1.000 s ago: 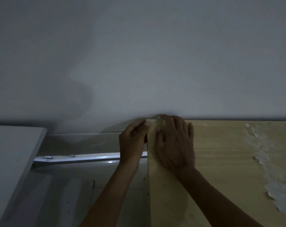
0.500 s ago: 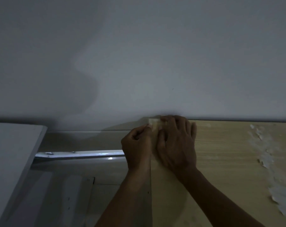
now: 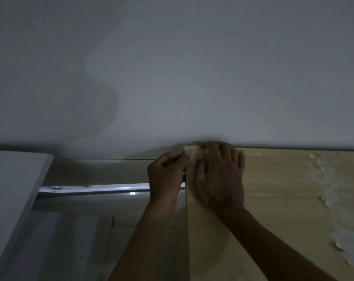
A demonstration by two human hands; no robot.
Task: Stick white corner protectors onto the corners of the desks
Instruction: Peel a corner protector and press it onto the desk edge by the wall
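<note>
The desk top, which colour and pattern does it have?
Light wood grain, desk top, head view.

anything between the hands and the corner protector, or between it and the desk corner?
Nothing visible. The white corner protector already sits on the far left corner of the wooden desk, against the wall. The left hand touches it from the side edge; the right hand lies on the desktop with fingertips at it.
</note>
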